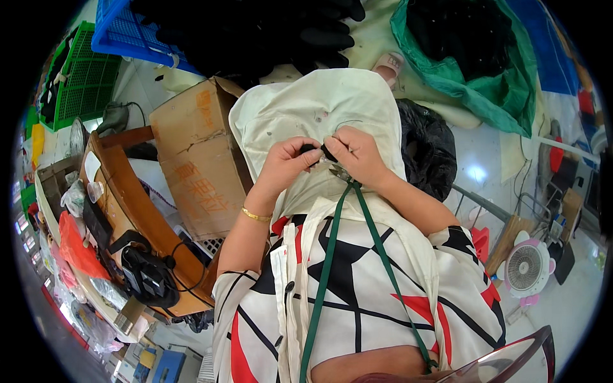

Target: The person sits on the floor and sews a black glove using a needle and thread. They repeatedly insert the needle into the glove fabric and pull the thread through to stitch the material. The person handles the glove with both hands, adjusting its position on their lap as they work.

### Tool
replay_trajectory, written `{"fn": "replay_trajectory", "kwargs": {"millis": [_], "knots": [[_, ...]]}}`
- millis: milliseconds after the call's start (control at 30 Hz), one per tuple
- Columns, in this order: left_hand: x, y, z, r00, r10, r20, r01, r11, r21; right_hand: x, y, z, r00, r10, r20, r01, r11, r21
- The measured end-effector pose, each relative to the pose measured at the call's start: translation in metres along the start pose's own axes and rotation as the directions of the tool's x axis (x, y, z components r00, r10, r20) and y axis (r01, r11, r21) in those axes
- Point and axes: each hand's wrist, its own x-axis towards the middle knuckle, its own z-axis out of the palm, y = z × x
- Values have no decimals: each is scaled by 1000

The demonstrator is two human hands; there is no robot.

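Over my lap, my left hand (pixel 292 158) is closed, thumb and fingers pinching a small black fabric-like piece (pixel 308 149). Close beside it, my right hand (pixel 359 156) pinches another black bit (pixel 328 153); whether the two bits belong to one piece I cannot tell. The fingers cover most of what they hold. Just below my right fingers hang small metal snips (pixel 340 172) on a green cord (pixel 329 252) worn round my neck. A cream apron (pixel 306 102) with a few dark specks spreads across my lap under both hands.
Ahead lies a heap of black finger-shaped pieces (pixel 319 41) by a blue crate (pixel 128 38). A green sack (pixel 472 96) holds more black material. A cardboard box (pixel 198 159) and cluttered wooden table (pixel 131 191) stand left; a black plastic bag (pixel 431 150) and fan (pixel 528 268) are right.
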Motion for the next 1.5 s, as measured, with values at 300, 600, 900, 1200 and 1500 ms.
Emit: {"fn": "replay_trajectory", "kwargs": {"millis": [300, 600, 900, 1200, 1500], "knots": [[-9, -1, -4, 987, 72, 143, -99, 978, 186, -4, 2, -21, 891, -408, 199, 450, 851, -270], [-18, 20, 4, 886, 431, 169, -444, 689, 573, 7, -16, -49, 860, 266, 435, -364, 918, 158], [-23, 34, 12, 824, 501, 265, -523, 493, 695, 17, -29, -61, 739, 151, 657, -219, 976, 22], [-23, 37, 13, 799, 518, 307, -556, 441, 704, 19, -26, -64, 697, 154, 700, -231, 973, 17], [-25, 25, 8, 811, 513, 281, -551, 510, 660, 13, -12, -53, 718, 87, 690, -273, 948, 165]]}}
